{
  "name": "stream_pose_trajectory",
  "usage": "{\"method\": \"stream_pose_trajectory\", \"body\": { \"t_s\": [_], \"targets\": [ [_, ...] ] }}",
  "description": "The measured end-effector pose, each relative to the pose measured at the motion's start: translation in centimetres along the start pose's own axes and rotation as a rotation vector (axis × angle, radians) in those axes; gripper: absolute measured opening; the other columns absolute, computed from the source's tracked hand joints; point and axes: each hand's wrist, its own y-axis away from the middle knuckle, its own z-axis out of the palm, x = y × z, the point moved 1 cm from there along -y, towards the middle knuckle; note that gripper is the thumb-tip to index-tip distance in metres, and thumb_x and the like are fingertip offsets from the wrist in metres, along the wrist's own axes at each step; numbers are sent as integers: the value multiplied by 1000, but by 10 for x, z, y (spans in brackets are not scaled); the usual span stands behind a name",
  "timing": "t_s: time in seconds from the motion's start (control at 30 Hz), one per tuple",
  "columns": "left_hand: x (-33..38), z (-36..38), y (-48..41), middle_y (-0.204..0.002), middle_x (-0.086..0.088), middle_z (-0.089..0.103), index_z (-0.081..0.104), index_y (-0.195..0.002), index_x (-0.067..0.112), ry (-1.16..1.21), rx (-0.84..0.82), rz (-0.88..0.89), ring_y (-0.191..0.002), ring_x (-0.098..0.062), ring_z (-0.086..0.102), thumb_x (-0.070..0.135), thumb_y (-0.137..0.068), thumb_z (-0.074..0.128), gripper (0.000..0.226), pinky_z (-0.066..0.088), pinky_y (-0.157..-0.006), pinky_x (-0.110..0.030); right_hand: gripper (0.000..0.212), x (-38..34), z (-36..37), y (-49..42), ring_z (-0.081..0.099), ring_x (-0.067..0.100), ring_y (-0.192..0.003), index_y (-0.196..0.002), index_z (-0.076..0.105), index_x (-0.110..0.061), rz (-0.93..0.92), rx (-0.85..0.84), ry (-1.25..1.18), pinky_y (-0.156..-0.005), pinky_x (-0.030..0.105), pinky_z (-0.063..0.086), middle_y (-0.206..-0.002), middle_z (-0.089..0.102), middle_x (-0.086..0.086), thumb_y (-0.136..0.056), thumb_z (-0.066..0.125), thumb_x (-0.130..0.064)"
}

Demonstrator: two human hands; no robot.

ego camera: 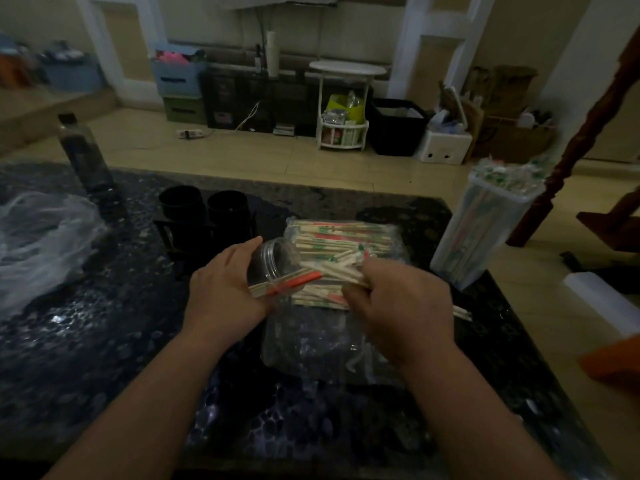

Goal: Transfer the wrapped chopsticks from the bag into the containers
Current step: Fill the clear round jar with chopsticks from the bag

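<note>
At frame centre, a tilted clear jar (273,259) is gripped by the left hand (225,292); wrapped chopsticks (332,270), clenched in the right hand (398,306), are best aligned with its mouth.

we look from one head-worn camera, forward and down, close over the dark speckled stone table (104,341).

Dim, soft-focus view with wide-angle bending and dark, blurred edges.

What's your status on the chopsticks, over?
Left hand tilting clear jar. Right hand feeding wrapped chopsticks into its mouth. More left on the bag. Nothing blocking.
</note>
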Motion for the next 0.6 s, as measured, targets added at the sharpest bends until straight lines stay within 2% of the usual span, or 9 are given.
{"method": "stream_pose_trajectory", "body": {
  "t_s": [0.07, 0.1, 0.2, 0.27, 0.37, 0.4, 0.5, 0.6],
  "targets": [
    [1, 2, 0, -135, 0, 54, 40, -143, 28, -7, 0, 5, -122, -24, 52, 78, -56, 50, 101, 45, -98, -47, 28, 7, 1, 4, 52, 25, -68, -72, 58, -17, -38, 321, -102, -61, 30, 29, -74, 59, 3, -88, 48, -39],
    [2, 2, 0, -136, 1, 53, 40, -143, 29, -14, -12, -2, -122, -24, 52, 80, -55, 47, 102, 44, -98, -46, 28, 12, 5, 5, 50, 25, -69, -72, 60, -13, -63, 430, -143, -62, 32, 32, -78, 58, 6, -88, 49, -34],
    [3, 2, 0, -136, 1, 53, 39, -143, 30, -25, -18, -24, -122, -24, 51, 81, -55, 48, 102, 43, -99, -46, 27, 19, 16, 6, 45, 18, -66, -77, 57, -10, -73, 558, -271, -55, 29, 34, -80, 51, 6, -95, 48, -28],
    [3, 1, 0, -134, 0, 53, 39, -143, 30, -41, -1, -41, -121, -26, 50, 74, -57, 60, 100, 43, -98, -47, 29, 18, 20, 4, 43, 12, -64, -79, 53, -14, -22, 574, -421, -54, 23, 34, -79, 49, 1, -100, 46, -33],
    [0, 1, -1, -135, -1, 51, 37, -145, 30, -102, 12, -67, -123, -27, 47, 58, -60, 79, 99, 41, -99, -47, 27, 14, 23, 1, 54, 8, -62, -75, 54, -29, 146, 582, -718, -58, 12, 38, -70, 57, -3, -100, 49, -39],
    [-1, 1, -1, -135, -1, 50, 36, -145, 30, -127, 19, -70, -123, -27, 46, 55, -60, 81, 100, 40, -98, -46, 25, 12, 22, -1, 58, 8, -60, -75, 55, -33, 233, 581, -843, -58, 13, 42, -65, 60, -3, -99, 52, -38],
    [-4, 2, -2, -136, -1, 48, 34, -146, 32, -146, 6, -87, -124, -26, 45, 52, -58, 82, 102, 39, -98, -45, 22, 6, 23, -3, 63, 13, -52, -73, 62, -29, 445, 514, -1183, -52, 24, 49, -57, 63, 2, -93, 58, -37],
    [-3, 2, -1, -137, 0, 47, 35, -147, 32, -157, 6, -79, -125, -26, 43, 51, -60, 82, 100, 37, -99, -46, 25, 0, 24, -3, 63, 19, -49, -69, 65, -29, 495, 456, -1262, -52, 33, 53, -55, 64, 4, -87, 57, -45]
  ]
}}
